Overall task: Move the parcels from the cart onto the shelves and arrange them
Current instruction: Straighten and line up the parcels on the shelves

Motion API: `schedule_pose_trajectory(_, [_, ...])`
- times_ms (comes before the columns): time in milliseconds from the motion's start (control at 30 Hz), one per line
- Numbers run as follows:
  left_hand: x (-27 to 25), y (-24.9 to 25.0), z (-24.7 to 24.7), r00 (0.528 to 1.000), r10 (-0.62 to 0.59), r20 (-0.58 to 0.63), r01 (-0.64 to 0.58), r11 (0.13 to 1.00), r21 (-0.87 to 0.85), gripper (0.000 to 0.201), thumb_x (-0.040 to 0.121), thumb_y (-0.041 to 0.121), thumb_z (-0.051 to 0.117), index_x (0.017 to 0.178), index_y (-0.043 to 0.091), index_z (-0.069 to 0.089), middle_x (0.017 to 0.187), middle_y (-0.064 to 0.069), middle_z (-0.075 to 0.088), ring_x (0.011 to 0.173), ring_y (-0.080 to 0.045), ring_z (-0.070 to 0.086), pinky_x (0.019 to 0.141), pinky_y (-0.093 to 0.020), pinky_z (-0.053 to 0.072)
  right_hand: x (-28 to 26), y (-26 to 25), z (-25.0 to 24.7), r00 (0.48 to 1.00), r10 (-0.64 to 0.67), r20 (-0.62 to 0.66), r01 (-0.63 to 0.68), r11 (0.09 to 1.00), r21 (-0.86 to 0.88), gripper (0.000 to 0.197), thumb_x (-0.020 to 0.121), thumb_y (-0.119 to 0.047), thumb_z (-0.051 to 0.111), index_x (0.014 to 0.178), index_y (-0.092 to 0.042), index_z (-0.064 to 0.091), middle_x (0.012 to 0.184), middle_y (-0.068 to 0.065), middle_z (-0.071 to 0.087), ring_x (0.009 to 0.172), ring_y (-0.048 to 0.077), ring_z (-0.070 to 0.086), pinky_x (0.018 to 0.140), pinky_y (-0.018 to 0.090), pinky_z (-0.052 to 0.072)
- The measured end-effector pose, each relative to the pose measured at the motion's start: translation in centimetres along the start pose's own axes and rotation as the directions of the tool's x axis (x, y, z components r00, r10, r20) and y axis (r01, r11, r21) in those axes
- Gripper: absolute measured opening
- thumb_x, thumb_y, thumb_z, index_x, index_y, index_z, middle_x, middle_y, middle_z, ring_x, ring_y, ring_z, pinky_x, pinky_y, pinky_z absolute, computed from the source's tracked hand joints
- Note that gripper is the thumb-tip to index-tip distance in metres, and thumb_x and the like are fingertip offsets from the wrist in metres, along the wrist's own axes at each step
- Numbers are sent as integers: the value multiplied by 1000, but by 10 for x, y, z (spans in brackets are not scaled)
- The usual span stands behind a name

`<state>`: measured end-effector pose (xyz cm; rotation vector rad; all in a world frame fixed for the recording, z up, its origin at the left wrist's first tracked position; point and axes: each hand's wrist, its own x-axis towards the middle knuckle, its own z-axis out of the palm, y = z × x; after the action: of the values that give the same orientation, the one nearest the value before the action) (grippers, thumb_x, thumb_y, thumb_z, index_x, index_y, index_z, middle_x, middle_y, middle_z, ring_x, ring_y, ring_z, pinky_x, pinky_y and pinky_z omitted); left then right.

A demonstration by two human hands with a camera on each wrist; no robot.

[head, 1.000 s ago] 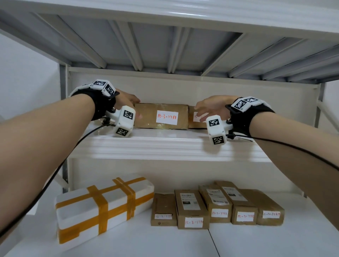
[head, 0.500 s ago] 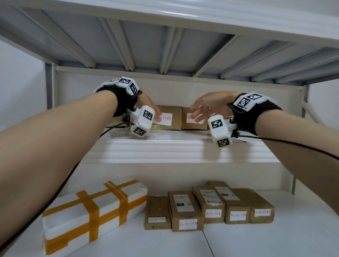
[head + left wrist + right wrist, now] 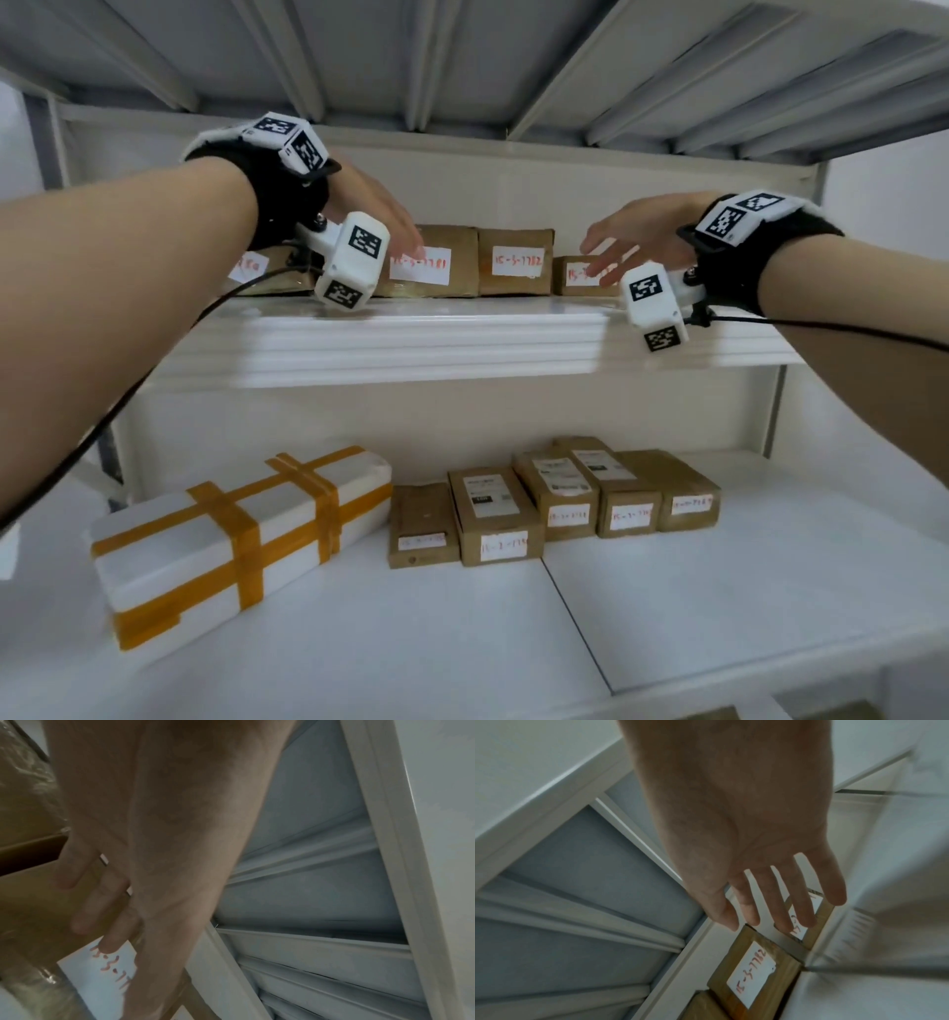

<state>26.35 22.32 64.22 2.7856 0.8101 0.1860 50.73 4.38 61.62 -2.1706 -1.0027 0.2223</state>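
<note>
Reaching hands: both arms were stretched toward the upper shelf, neither holding anything.
Left hand: the left hand lay with fingers straight and slack; in the left wrist view one fingertip was over the white label of the wide brown parcel, though actual contact could not be confirmed.
Right hand: the right hand was spread, fingers apart, just in front of the low small parcel; whether it touched could not be told.
Upper row: four brown parcels stood at the back of the upper shelf, their handwritten labels facing out; the middle parcel stood between the wide one and the small one, and a further parcel was partly hidden behind the left wrist.
Lower shelf: the lower shelf carried a white foam box bound with orange tape at the left, and five small brown cartons side by side to its right.
Wrists: each wrist wore a black strap with white marker blocks and a trailing black cable.
</note>
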Motion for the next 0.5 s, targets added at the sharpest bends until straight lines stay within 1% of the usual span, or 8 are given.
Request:
schedule_pose_trajectory(67, [-2,0,3,999,25,-20,-25,1000,-15,36,95,25,61,130,19,58,125,5,63,101,0,62,79,-11,50,-7,-4,6,1000,-5,2,5,999,31,20,98,-30,55,113,-17,58,110,8,74,97,26,58,94,35,42])
schedule_pose_trajectory(100, [-7,3,6,999,39,-29,-40,999,-16,34,94,26,61,128,18,59,121,5,64,95,4,64,76,-9,51,-13,-6,10,1000,-19,-7,20,998,55,16,97,-29,57,108,-17,58,109,8,75,96,25,60,92,35,42])
schedule_pose_trajectory(167, [-16,7,14,997,59,-46,-60,998,-30,32,93,26,64,124,17,62,112,6,67,80,8,66,64,-7,50,-27,-10,19,997,-51,-52,57,992,110,17,96,-27,58,108,-15,60,102,6,75,93,24,67,86,35,47])
schedule_pose_trajectory(233, [-20,11,20,992,76,-101,-80,996,-38,31,91,27,66,119,15,64,109,1,70,82,-4,65,61,-14,49,-41,-15,27,989,-94,-112,111,982,155,20,95,-23,58,111,-12,64,98,6,75,83,19,70,82,32,52])
schedule_pose_trajectory(300, [-28,16,28,977,98,-188,-109,993,-53,30,92,28,65,114,8,64,96,-1,68,81,-14,60,62,-22,47,-56,-21,36,972,-133,-196,171,966,195,17,92,-20,59,105,-10,66,91,6,74,67,14,68,70,25,51])
schedule_pose_trajectory(400, [-43,27,38,943,172,-284,-184,983,-18,21,94,34,60,94,13,63,84,0,60,78,-16,53,74,-28,43,-73,-28,52,915,-192,-354,285,930,233,14,90,-23,58,83,-13,66,71,1,66,49,8,58,49,16,43])
schedule_pose_trajectory(433, [-49,31,43,931,201,-304,-218,976,-22,20,94,35,59,90,16,62,82,0,59,75,-15,52,73,-27,42,-79,-30,58,889,-212,-405,322,920,225,19,90,-25,57,76,-15,65,67,-1,64,46,7,54,47,16,42])
schedule_pose_trajectory(500, [-60,40,53,908,242,-342,-277,959,-56,20,94,36,58,88,17,63,75,1,56,67,-13,49,67,-26,40,-88,-31,72,831,-260,-491,403,891,209,26,91,-29,56,68,-18,63,64,-4,61,47,7,51,50,19,43])
